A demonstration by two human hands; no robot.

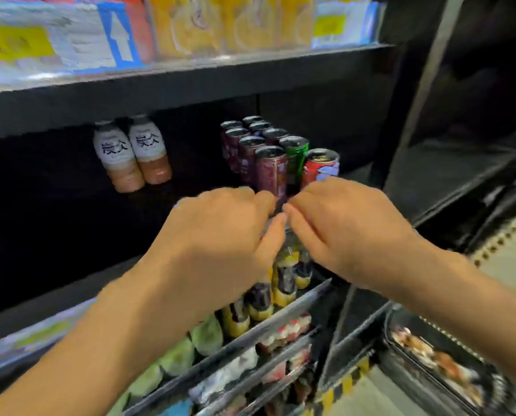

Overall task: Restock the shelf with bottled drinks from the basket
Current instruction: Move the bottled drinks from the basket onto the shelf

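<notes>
Your left hand (220,232) and right hand (343,229) are curled together over a blurred yellow-and-dark labelled clear plastic bottle (286,280) at the black metal shelf (70,283) lip; actual grip unclear. Risk: knocking the front dark red can (270,169) just behind.

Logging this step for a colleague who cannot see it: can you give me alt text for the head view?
Two bare hands, left hand and right hand, meet fingertip to fingertip over bottles at a dark shelf's front edge. Behind stand rows of cans; further left, two white-labelled bottles. What the fingers hold is hidden.
</notes>
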